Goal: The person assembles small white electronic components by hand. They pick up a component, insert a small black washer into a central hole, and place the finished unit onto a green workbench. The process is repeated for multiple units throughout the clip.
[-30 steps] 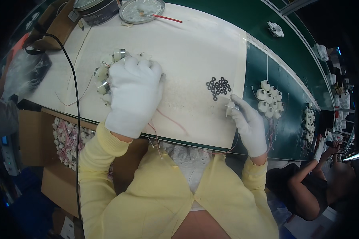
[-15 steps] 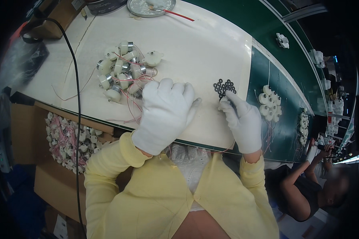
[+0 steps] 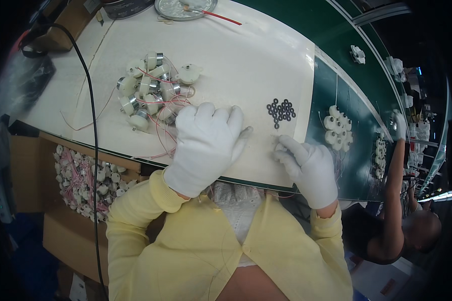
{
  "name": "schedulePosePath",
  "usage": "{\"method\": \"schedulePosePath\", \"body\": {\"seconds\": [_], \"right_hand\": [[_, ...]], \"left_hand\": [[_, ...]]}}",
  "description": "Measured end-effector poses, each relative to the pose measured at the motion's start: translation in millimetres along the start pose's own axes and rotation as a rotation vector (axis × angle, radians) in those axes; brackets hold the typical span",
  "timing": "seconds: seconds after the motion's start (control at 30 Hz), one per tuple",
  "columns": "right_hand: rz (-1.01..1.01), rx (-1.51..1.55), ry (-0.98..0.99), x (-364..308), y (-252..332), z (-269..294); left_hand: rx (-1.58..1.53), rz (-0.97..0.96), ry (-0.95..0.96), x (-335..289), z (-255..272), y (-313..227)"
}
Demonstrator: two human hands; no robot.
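My left hand (image 3: 206, 145), in a white glove, rests back-up near the table's front edge, its fingers curled and its thumb pointing right. Whatever lies under its palm is hidden. Just beyond it lies a heap of small motors (image 3: 153, 88) with cream plastic housings, silver bodies and thin pink and red wires. My right hand (image 3: 309, 168), also gloved in white, hovers at the front edge with thumb and fingertips close together. Anything pinched there is too small to make out. Above its fingertips lies a cluster of small black rings (image 3: 282, 110), apart from the hand.
A cardboard box (image 3: 68, 226) full of wired motors stands below left. A black cable (image 3: 93, 115) crosses the left side. A shallow dish (image 3: 186, 9) with a red-handled brush lies far back. Motors with black rings (image 3: 338, 128) sit on the green belt; a co-worker (image 3: 381, 226) is at right.
My right hand has drawn back from the black rings toward me and slightly right. One ring now sits at the cluster's near tip. My left hand barely moved. The co-worker's arm has stretched out over the belt.
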State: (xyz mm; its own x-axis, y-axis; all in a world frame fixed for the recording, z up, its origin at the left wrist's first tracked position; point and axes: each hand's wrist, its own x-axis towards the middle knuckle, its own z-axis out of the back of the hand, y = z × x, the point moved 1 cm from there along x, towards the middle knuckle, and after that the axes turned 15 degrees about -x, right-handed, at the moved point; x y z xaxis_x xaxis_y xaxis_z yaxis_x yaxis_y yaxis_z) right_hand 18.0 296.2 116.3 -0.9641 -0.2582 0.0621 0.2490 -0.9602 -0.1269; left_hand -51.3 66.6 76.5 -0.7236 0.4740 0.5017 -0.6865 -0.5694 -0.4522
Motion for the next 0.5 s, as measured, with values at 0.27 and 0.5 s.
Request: {"method": "schedulePosePath", "body": {"seconds": [0.27,0.5], "right_hand": [[-0.025,0.049,-0.161,17,-11,-17],[0.032,-0.039,-0.100,30,-8,-5]], "left_hand": [[-0.004,-0.014,-0.003,2,0,1],[-0.006,-0.012,-0.017,3,-1,2]]}}
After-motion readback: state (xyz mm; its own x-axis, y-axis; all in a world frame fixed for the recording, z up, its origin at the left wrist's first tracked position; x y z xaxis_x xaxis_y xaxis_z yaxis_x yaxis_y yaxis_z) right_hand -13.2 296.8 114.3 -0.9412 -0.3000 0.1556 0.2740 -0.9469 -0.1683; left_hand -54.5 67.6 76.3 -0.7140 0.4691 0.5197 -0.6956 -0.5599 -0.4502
